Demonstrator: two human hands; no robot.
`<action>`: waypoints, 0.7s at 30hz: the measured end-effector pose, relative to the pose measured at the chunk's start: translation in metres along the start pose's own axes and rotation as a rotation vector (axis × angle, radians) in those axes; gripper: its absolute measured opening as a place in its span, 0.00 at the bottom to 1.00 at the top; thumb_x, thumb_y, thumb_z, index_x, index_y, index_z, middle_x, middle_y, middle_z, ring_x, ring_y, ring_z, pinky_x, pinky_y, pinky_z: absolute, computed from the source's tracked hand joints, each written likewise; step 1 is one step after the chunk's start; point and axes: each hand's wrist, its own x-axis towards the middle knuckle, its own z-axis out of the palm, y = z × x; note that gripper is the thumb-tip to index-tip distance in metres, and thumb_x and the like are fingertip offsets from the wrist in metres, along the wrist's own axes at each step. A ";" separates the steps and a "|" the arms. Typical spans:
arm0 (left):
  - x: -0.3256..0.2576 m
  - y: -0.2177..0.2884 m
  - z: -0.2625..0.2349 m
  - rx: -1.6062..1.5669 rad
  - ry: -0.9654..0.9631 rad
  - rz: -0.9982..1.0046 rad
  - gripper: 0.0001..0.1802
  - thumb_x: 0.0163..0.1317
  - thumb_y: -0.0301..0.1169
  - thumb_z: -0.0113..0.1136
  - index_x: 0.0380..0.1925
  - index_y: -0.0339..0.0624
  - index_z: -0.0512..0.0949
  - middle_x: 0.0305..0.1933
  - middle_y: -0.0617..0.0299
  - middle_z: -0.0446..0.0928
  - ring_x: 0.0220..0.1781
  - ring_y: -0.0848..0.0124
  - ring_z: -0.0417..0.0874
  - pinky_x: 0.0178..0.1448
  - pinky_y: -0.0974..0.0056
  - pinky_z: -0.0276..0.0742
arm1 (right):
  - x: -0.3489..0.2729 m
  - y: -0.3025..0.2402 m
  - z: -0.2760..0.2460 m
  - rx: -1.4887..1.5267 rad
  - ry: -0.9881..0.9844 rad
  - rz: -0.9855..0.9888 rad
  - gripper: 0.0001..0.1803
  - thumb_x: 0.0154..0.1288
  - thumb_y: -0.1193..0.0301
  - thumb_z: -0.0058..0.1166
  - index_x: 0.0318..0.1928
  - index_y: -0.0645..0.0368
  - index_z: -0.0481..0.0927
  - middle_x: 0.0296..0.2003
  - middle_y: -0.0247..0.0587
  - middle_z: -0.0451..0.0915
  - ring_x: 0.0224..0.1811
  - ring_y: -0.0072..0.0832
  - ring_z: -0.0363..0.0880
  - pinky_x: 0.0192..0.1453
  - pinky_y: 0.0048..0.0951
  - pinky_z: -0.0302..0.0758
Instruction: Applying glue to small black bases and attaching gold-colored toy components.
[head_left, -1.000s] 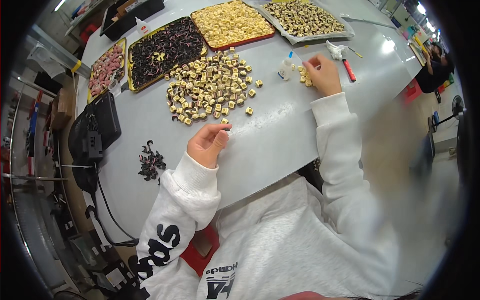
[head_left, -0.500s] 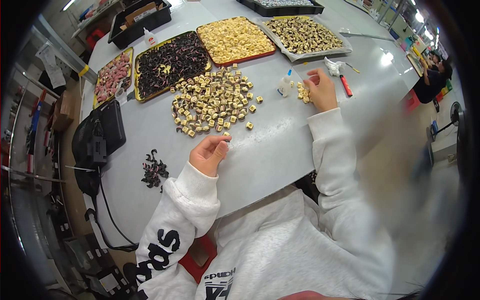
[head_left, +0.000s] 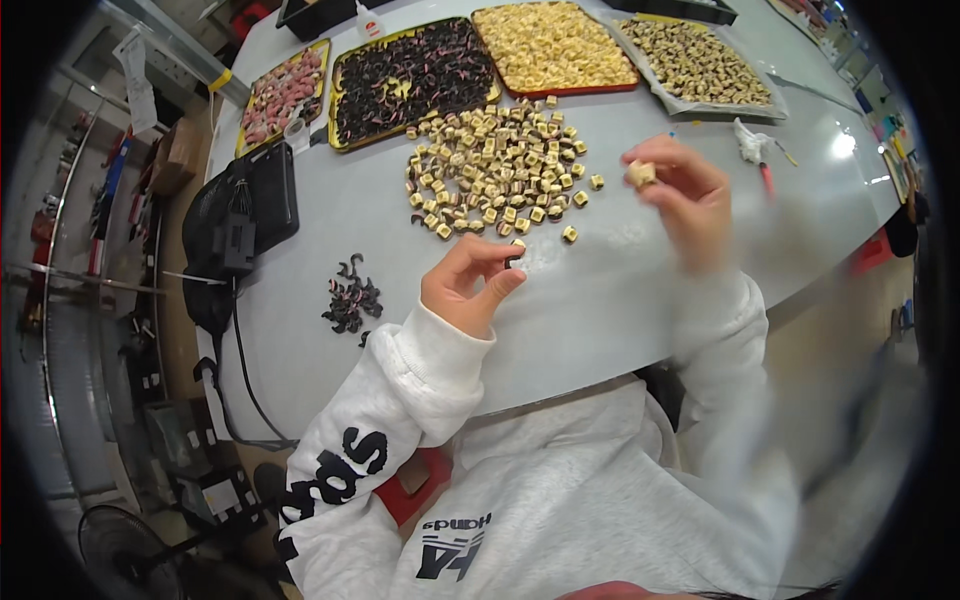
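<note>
My left hand (head_left: 466,287) pinches a small cream-and-dark piece (head_left: 516,250) between thumb and fingertips, just above the grey table near its front. Farther right, my right hand (head_left: 690,205) is raised above the table, slightly blurred, with a pale yellow blocky piece (head_left: 641,174) between thumb and fingers. Beyond my left hand spreads a loose pile of small cream-and-dark cube-like pieces (head_left: 500,170); a few lie apart at its right edge. To the left of that hand is a small heap of black curved pieces (head_left: 350,300). Whatever lies behind my right hand is hidden.
Along the back stand trays of pink pieces (head_left: 285,95), black curved pieces (head_left: 420,75), pale yellow pieces (head_left: 550,45) and cream-and-dark pieces (head_left: 700,62). A white bottle (head_left: 369,22) is behind them. A black bag (head_left: 215,255) sits at the left edge; a crumpled tissue (head_left: 750,142) and red pen (head_left: 767,181) lie right.
My right hand has lifted off a small heap of pale pieces and come nearer, now holding one. My left hand still pinches its piece. The whole view has shifted.
</note>
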 end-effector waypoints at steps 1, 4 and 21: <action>0.000 0.000 0.000 0.026 0.023 0.033 0.13 0.53 0.30 0.66 0.37 0.37 0.77 0.29 0.69 0.69 0.32 0.79 0.65 0.39 0.75 0.62 | -0.003 -0.001 0.012 -0.003 -0.069 0.031 0.09 0.60 0.74 0.53 0.39 0.67 0.77 0.39 0.46 0.74 0.40 0.26 0.73 0.44 0.23 0.73; 0.001 -0.003 0.001 0.082 0.033 0.100 0.14 0.49 0.27 0.68 0.37 0.38 0.78 0.30 0.66 0.71 0.32 0.77 0.67 0.39 0.73 0.64 | -0.012 -0.001 0.029 0.069 -0.168 0.132 0.09 0.60 0.74 0.52 0.39 0.67 0.75 0.37 0.44 0.74 0.38 0.25 0.72 0.43 0.24 0.72; -0.002 -0.004 0.005 0.221 0.000 0.263 0.20 0.38 0.26 0.73 0.35 0.45 0.81 0.31 0.65 0.71 0.33 0.74 0.70 0.39 0.72 0.68 | -0.035 0.026 0.047 0.303 -0.478 0.519 0.12 0.69 0.67 0.42 0.40 0.64 0.72 0.35 0.35 0.72 0.35 0.20 0.68 0.42 0.22 0.68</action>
